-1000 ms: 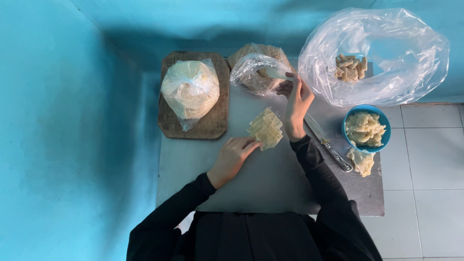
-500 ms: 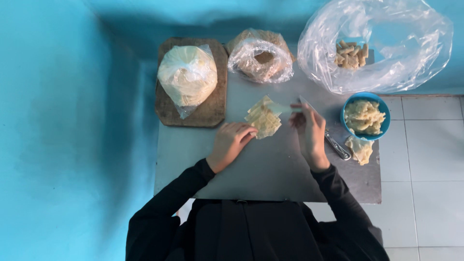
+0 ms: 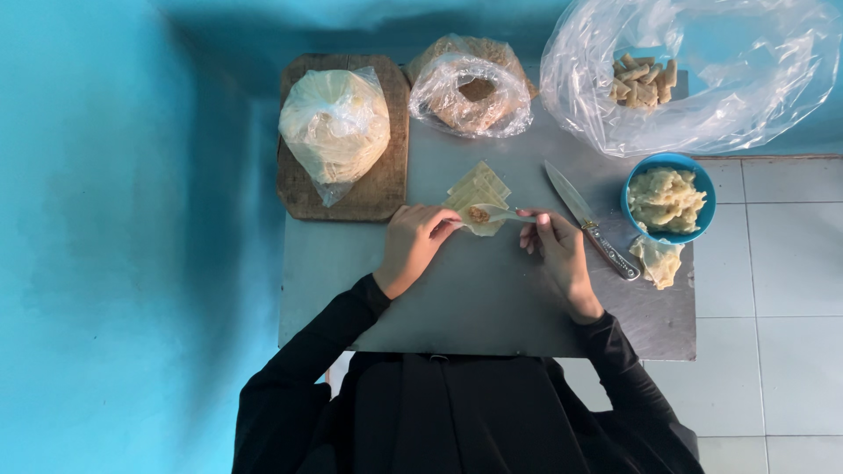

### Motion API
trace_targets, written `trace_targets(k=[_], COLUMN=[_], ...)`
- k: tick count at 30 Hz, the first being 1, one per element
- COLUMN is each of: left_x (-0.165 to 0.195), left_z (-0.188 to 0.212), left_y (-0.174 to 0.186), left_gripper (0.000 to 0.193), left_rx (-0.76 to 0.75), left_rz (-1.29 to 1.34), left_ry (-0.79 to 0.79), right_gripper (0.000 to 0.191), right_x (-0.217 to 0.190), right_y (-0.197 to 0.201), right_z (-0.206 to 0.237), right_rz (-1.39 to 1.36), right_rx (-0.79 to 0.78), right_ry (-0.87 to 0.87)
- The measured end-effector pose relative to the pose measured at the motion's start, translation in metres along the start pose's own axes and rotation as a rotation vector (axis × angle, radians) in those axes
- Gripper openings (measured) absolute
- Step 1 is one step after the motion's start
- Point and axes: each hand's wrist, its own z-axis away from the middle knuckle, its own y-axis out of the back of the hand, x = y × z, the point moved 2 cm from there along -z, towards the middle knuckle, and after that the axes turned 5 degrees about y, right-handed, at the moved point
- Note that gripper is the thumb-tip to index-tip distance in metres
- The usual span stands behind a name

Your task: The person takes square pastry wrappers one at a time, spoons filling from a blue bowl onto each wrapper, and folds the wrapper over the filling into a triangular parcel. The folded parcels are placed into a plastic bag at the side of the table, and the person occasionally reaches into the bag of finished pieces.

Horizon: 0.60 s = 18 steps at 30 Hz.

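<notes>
A: Status of the thin pale square dough wrapper (image 3: 481, 221)?
B: On the grey metal counter (image 3: 474, 290), filled, unfolded. Left hand (image 3: 413, 246) fingers pinch its edge; right hand (image 3: 555, 250) fingers pinch a slim utensil (image 3: 509, 216). Stack of spare wrappers (image 3: 479, 186) remains.

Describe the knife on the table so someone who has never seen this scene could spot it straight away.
Start at the grey table and go to its right side, where a blue bowl of pale mash sits. The knife lies flat just left of that bowl, slanting, its tip toward the back and its handle beside the right hand. It is the only bare metal tool there; everything near it is food or plastic bags.
</notes>
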Motion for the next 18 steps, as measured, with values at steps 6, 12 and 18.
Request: trace_targets(k=[6, 12, 18], left_x=[0.003, 0.005, 0.005], left_z=[-0.002, -0.002, -0.002], left_y=[0.001, 0.001, -0.001], left_gripper=[0.014, 0.016, 0.016], left_rx=[0.002, 0.013, 0.006], left_rz=[-0.005, 0.012, 0.019], left_ry=[0.005, -0.024, -0.023], right_gripper=[0.031, 0.025, 0.028], right_x=[-0.003, -0.014, -0.017], right_y=[0.008, 0.008, 0.005], right_z=[0.003, 0.006, 0.007], right_rz=[0.191, 0.4, 0.494], right_rx=[-0.132, -0.233, -0.265], right_ry=[0.106, 0.297, 0.37])
